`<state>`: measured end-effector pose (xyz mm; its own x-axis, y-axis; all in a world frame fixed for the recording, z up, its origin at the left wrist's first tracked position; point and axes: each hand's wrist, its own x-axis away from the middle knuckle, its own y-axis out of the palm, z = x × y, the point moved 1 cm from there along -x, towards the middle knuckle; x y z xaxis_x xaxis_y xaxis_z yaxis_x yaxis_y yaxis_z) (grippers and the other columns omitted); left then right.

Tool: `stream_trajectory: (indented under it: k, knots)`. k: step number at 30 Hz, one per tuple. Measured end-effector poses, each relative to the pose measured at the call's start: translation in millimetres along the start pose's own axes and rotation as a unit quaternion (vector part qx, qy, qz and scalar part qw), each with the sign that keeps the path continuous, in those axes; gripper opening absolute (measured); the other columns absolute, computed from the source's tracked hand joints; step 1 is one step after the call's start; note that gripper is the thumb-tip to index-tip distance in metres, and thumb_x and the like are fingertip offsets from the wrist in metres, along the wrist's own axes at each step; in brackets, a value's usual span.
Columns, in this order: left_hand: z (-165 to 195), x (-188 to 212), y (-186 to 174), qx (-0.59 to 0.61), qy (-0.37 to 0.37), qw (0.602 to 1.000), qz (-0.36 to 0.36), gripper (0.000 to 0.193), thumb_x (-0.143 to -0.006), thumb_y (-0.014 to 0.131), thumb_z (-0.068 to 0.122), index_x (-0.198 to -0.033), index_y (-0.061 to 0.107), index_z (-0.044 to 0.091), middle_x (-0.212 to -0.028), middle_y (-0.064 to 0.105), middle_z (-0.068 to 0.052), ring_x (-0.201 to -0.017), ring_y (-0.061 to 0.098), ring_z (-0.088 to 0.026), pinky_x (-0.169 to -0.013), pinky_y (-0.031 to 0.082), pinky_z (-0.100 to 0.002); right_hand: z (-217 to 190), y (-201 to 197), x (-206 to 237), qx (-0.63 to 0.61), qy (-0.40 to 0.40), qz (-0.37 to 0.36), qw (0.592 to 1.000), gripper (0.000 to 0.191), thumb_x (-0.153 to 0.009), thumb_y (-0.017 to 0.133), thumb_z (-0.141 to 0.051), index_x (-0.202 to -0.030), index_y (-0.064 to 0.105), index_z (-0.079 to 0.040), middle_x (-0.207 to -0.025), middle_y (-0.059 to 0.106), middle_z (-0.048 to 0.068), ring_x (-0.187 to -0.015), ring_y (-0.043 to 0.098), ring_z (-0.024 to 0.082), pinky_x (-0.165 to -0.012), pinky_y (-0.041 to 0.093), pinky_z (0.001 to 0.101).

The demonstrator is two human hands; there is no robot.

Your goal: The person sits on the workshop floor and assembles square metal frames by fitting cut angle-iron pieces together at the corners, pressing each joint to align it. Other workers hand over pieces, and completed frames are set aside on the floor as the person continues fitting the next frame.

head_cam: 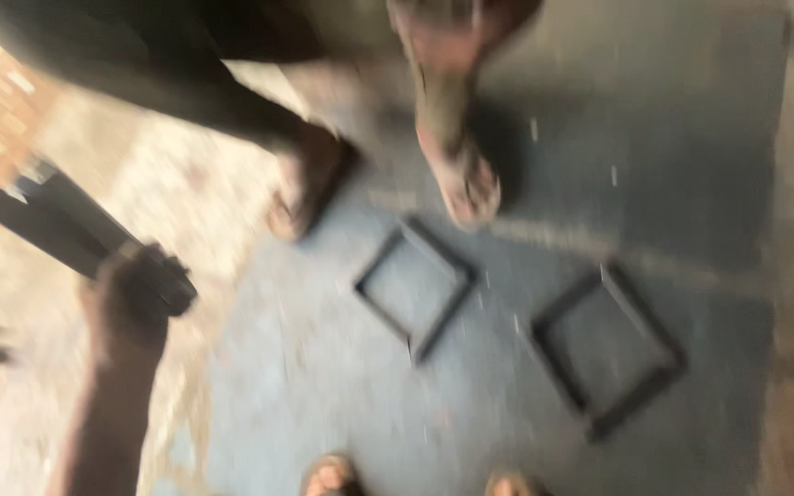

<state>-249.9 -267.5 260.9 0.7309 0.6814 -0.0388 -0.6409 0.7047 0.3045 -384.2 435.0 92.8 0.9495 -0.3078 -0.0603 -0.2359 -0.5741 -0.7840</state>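
The view looked straight down at a grey concrete floor (323, 386), and everything in it was smeared by motion blur.

The person's left hand (126, 308) came up from the lower left on a bare forearm. Its fingers (160, 276) were curled tight around the near end of a dark bundle of flat bars (57, 225), clamped together rather than spread. The bundle ran up and to the left away from the fingers, and its far end reached the left edge of the view. How many bars it held could not be told through the blur.

The person's right hand was out of the view, so nothing could be said of its fingers.

Well to the right of the gripping fingers, two dark square frames lay flat on the floor, each turned like a diamond. The nearer square frame (457, 266) lay closest to the hand; the farther square frame (668, 354) lay beyond it, apart from the first and slightly lower in the view.

Above and to the right of the fingers stood another person's sandalled feet (466, 188), one of them just above the nearer frame's top corner. Below the frames, at the bottom edge, the wearer's own toes (328, 476) showed in sandals.
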Motion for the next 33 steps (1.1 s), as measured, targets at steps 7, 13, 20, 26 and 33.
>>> stream_trajectory:
  k: [7, 13, 20, 26, 33]
  knots:
    - [-32, -45, -5, 0.021, -0.027, 0.999, -0.002, 0.03, -0.099, 0.056, 0.028, -0.116, 0.062, 0.005, -0.093, 0.069, -0.011, -0.081, 0.069, -0.025, -0.062, 0.056, -0.039, -17, 170, 0, 0.103, -0.036, -0.227, 0.968, 0.047, -0.104, 0.063, -0.035, -0.136, 0.051, -0.004, -0.125, 0.06, 0.02, -0.113, 0.062, 0.035, -0.1, 0.047, 0.0453]
    - [-99, -66, -7, 0.146, -0.025, 0.988, 0.052, 0.026, -0.106, 0.055, 0.032, -0.114, 0.06, 0.008, -0.096, 0.065, -0.007, -0.085, 0.067, -0.02, -0.071, 0.057, -0.035, -70, 151, -6, 0.094, -0.042, -0.198, 0.975, 0.051, -0.102, 0.067, -0.036, -0.137, 0.053, -0.002, -0.12, 0.062, 0.02, -0.109, 0.064, 0.035, -0.097, 0.05, 0.0458]
    - [-171, -53, -75, 0.133, 0.05, 0.99, 0.002, 0.031, -0.113, 0.062, 0.036, -0.121, 0.06, 0.006, -0.105, 0.061, -0.007, -0.088, 0.059, -0.019, -0.077, 0.053, -0.03, -124, 31, 46, -0.069, -0.13, 0.186, 0.971, 0.056, -0.101, 0.073, -0.038, -0.139, 0.056, 0.0, -0.113, 0.065, 0.02, -0.104, 0.067, 0.036, -0.093, 0.052, 0.0463]
    - [-257, 20, -35, 0.277, -0.226, 0.928, 0.107, 0.059, -0.105, 0.045, 0.058, -0.132, 0.062, 0.008, -0.126, 0.069, -0.01, -0.114, 0.062, -0.026, -0.102, 0.045, -0.038, -219, 127, 35, -0.095, -0.219, -0.048, 0.97, 0.061, -0.1, 0.078, -0.039, -0.14, 0.058, 0.002, -0.108, 0.068, 0.02, -0.1, 0.069, 0.036, -0.09, 0.054, 0.0468]
    - [-321, 12, 41, -0.621, 0.11, 0.769, -0.104, 0.051, -0.096, 0.074, 0.034, -0.137, 0.058, 0.01, -0.12, 0.063, -0.015, -0.104, 0.061, -0.034, -0.085, 0.048, -0.046, -216, 307, 72, 0.157, -0.164, -0.251, 0.941, 0.079, -0.092, 0.079, -0.054, -0.15, 0.05, -0.008, -0.144, 0.041, 0.035, -0.103, 0.062, 0.047, -0.078, 0.051, 0.0575]
